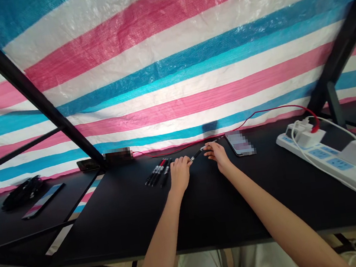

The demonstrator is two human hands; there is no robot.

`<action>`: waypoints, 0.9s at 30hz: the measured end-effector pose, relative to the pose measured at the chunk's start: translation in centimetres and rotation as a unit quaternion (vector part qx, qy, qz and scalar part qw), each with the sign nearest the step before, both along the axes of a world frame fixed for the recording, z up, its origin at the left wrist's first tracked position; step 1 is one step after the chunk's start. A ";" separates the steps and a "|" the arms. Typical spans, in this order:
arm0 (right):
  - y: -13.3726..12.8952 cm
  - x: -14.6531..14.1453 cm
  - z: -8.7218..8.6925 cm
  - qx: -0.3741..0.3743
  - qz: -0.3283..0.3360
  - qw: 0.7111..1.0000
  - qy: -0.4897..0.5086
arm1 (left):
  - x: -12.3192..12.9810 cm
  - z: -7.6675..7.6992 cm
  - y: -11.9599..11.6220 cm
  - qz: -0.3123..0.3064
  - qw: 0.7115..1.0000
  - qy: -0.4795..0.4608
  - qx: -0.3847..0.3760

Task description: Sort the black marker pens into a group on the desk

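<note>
A black pen (196, 154) with a lighter end is held slantwise just above the black table (138, 230). My left hand (180, 173) is closed on its lower left end. The thumb and index finger of my right hand (217, 156) pinch around its upper right end, and the other fingers are curled loosely. Close to the left of my left hand lie several pens (157, 172), mostly black, one with a red part. Some small pieces (219, 138) lie beyond my right hand, too small to name.
A smartphone (239, 144) lies right of my right hand. A white power strip (328, 157) with plugs and cables is on the right. A red cable (180, 150) runs along the back. Black metal posts (33, 93) and a striped tarpaulin (169, 64) bound the table.
</note>
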State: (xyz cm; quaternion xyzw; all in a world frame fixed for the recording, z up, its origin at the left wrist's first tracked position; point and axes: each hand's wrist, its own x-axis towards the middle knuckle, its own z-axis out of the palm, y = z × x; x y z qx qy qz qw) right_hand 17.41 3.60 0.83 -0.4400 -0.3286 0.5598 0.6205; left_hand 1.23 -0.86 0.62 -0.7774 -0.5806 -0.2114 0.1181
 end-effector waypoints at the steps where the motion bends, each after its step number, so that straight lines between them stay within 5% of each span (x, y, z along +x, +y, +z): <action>1: 0.0 0.0 0.0 -0.002 0.009 1.000 -0.009 | 0.0 0.0 0.0 -0.001 1.000 -0.001 0.000; 13: 0.6 0.0 -0.4 0.058 0.039 0.988 -0.134 | -0.2 0.2 -0.1 -0.008 1.000 -0.008 0.000; 18: 0.3 -0.8 -0.6 0.092 0.124 0.972 -0.177 | -0.1 0.4 -0.2 -0.007 0.999 -0.031 -0.004; 27: 0.4 -1.4 -1.7 0.094 0.068 0.976 -0.186 | -1.3 -0.1 -0.2 0.117 0.993 -0.013 0.015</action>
